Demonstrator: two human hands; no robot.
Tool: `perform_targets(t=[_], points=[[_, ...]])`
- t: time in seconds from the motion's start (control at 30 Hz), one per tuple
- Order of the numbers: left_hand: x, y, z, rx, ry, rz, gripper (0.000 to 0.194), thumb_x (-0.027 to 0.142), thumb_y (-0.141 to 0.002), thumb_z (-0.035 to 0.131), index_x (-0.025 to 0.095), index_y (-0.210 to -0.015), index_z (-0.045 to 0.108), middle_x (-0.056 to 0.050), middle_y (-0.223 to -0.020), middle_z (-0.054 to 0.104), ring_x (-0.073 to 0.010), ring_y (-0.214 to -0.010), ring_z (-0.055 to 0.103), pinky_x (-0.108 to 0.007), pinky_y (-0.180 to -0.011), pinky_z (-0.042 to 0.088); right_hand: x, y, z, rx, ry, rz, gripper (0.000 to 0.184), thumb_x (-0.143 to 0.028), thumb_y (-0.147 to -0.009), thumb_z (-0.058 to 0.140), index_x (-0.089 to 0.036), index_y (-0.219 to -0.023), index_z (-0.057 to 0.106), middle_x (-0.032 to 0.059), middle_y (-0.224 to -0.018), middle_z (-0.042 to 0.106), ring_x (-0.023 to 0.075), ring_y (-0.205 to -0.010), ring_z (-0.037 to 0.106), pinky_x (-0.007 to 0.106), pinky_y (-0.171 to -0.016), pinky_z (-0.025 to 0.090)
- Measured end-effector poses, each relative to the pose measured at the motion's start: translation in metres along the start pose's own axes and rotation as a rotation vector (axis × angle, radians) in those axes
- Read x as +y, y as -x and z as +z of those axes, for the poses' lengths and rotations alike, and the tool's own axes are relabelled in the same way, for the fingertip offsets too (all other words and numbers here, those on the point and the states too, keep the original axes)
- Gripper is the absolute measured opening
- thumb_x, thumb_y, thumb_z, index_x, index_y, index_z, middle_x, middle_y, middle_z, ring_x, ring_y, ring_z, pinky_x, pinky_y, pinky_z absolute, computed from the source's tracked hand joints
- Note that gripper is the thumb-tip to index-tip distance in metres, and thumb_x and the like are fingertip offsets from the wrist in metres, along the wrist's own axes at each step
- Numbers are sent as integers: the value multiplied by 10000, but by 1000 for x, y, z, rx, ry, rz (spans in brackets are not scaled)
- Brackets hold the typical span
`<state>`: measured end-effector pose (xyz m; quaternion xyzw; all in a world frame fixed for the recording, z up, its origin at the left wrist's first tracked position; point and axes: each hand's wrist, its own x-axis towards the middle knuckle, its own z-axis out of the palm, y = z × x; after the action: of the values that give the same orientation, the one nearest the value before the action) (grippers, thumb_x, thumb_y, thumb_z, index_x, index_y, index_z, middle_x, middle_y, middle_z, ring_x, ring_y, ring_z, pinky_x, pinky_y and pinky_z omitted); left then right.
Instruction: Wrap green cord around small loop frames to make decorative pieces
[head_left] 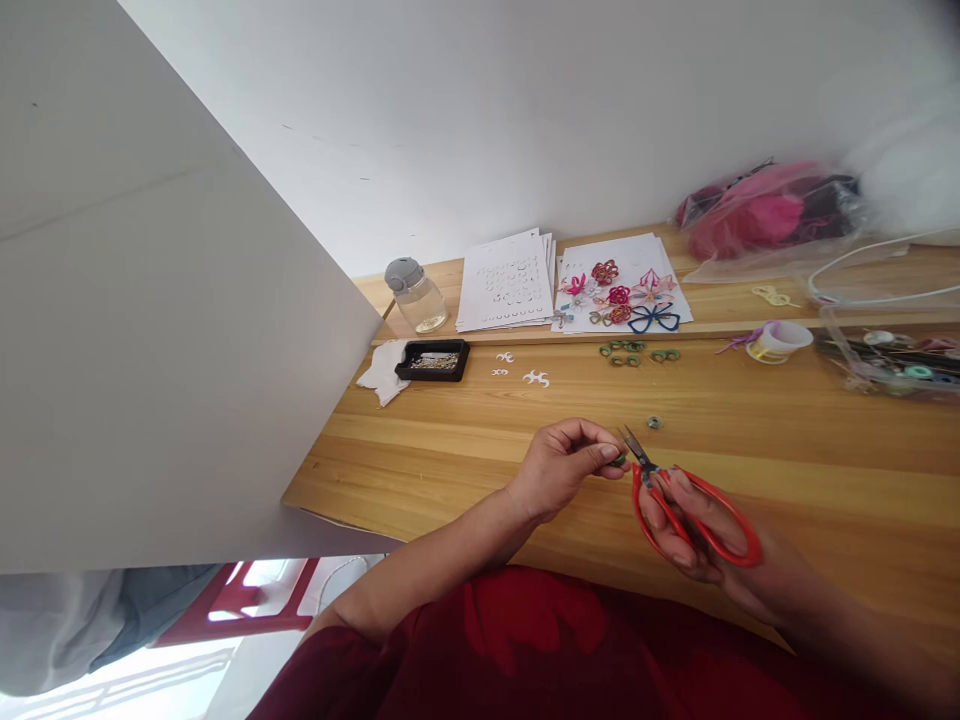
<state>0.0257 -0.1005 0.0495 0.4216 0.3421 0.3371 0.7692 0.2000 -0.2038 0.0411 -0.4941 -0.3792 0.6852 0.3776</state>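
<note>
Between the thumb and fingers of my left hand [570, 462] is a small dark green piece [618, 460], mostly covered by the fingertips. My right hand [697, 530] grips red-handled scissors [686, 515], their short metal blades a little apart and pointing at the green piece. A small grey-green ring-like piece [655, 423] lies on the table just beyond the blades. Farther back lie several green curled pieces [626, 352] in a loose group. To their left are several white crescent-shaped cutouts [535, 378].
A black tray of beads [433, 361] sits on a white cloth [381, 375], near a grey-lidded bottle [417, 296]. Behind are paper sheets [504, 280] and colourful flower ornaments [619, 296]. At right stand a white spool [780, 343], a clear box of supplies [892, 355] and bagged pink material [776, 210].
</note>
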Motion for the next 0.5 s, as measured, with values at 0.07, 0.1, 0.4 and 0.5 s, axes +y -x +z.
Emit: perform_targets(t=[0.07, 0.1, 0.4, 0.5], points=[[0, 0, 0, -3, -10, 4, 519, 514, -604, 974, 120, -808, 706, -32, -800, 709, -138, -743, 692, -302, -774, 579, 1, 0, 0, 4, -9, -2, 609, -825, -908, 487, -233, -783, 553, -32, -579, 438, 102, -490, 259, 243, -451, 269], [0, 0, 0, -4, -13, 7, 516, 513, -604, 973, 119, -804, 706, -32, -797, 708, -137, -741, 690, -298, -767, 576, 2, 0, 0, 3, -15, -4, 606, -817, -916, 488, -231, -770, 548, -33, -582, 437, 101, -490, 258, 247, -458, 277], [-2, -3, -3, 10, 2, 3, 525, 511, -591, 980, 114, -792, 702, -41, -767, 714, -127, -708, 678, -293, -752, 563, -6, 1, -2, 98, 6, -51, 624, -822, -867, 582, -227, -688, 528, -26, -572, 442, 106, -516, 295, 268, -500, 275], [-3, -8, -7, 65, 79, -16, 539, 495, -557, 998, 116, -792, 696, -39, -770, 708, -146, -741, 696, -296, -759, 561, -16, -1, -23, 239, 218, -125, 543, -745, -780, 751, -232, -709, 588, -5, -613, 537, 129, -562, 430, 287, -557, 371]])
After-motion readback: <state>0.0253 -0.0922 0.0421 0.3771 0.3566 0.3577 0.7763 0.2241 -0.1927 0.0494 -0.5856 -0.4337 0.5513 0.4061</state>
